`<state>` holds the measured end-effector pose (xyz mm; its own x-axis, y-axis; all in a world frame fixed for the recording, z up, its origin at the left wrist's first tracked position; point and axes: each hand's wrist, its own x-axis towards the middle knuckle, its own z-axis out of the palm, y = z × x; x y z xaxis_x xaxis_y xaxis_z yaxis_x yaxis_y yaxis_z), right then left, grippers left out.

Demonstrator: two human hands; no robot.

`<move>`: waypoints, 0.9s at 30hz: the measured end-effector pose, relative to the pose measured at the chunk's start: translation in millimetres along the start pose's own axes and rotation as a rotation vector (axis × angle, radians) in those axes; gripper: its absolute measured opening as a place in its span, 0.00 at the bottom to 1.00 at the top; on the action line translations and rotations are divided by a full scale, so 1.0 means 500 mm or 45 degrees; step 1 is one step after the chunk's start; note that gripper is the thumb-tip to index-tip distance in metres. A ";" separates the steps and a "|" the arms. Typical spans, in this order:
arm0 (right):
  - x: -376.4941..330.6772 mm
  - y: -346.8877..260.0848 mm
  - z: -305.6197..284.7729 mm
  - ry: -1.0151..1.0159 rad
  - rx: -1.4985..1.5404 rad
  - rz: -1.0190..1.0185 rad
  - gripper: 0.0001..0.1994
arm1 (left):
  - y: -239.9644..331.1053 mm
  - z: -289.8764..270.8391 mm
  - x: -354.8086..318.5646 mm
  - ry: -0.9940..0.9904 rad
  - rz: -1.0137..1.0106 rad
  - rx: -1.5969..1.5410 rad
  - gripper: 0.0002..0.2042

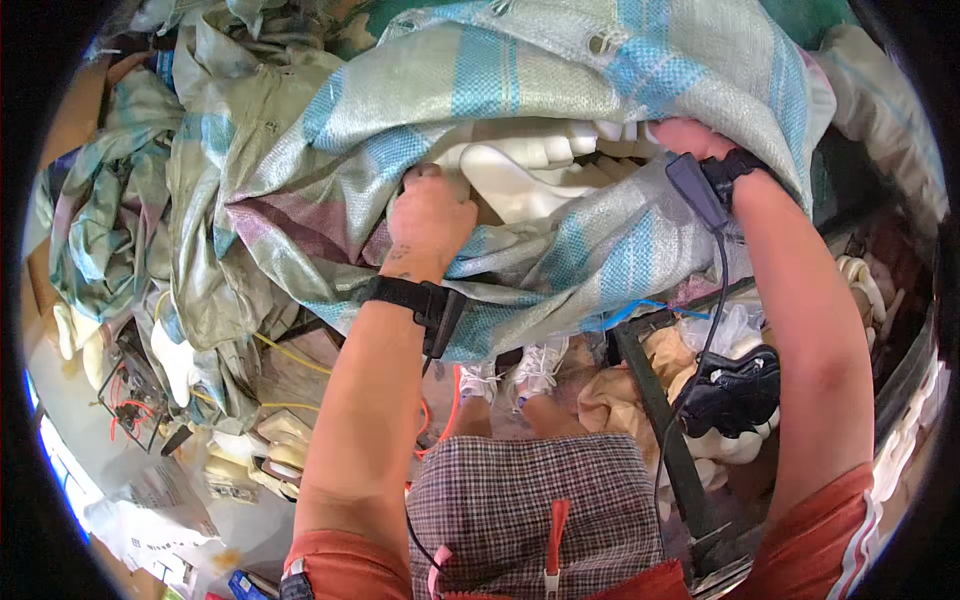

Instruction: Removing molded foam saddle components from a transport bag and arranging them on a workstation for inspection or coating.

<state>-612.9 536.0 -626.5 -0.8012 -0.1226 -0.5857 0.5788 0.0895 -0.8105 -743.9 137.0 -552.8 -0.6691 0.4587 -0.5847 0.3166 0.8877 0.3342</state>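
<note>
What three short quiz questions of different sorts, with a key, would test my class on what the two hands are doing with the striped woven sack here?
1. True or false: both hands touch the striped woven sack.
2. What colour are the moulded pieces inside the sack? A cream, B black, C red.
3. Fill in: each wrist wears a black ____.

Key:
1. True: the left hand has a grip on the near edge, and the right hand reaches under the far edge.
2. A.
3. Strap.

We see a large woven sack [560,90], pale grey-green with blue and faded pink stripes, crumpled and held open in front of the body. Inside its mouth lie cream-white moulded pieces [530,165], stacked loosely; they look like foam or plastic forms, though we cannot tell which.
</note>
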 end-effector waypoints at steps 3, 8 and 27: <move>0.049 -0.077 0.211 0.193 -1.153 0.438 0.21 | -0.057 -0.005 -0.033 -0.184 -0.263 0.127 0.43; 0.082 -0.063 0.310 0.223 -1.238 0.601 0.21 | -0.070 0.080 -0.027 -0.072 -0.270 0.098 0.46; 0.045 0.028 0.304 0.758 -1.220 0.230 0.19 | 0.000 0.056 0.109 0.374 0.230 0.099 0.29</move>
<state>-599.6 384.3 -651.3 -0.8105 0.4338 -0.3936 0.5439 0.8068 -0.2308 -761.8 163.0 -605.5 -0.7587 0.5883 -0.2798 0.4906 0.7986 0.3488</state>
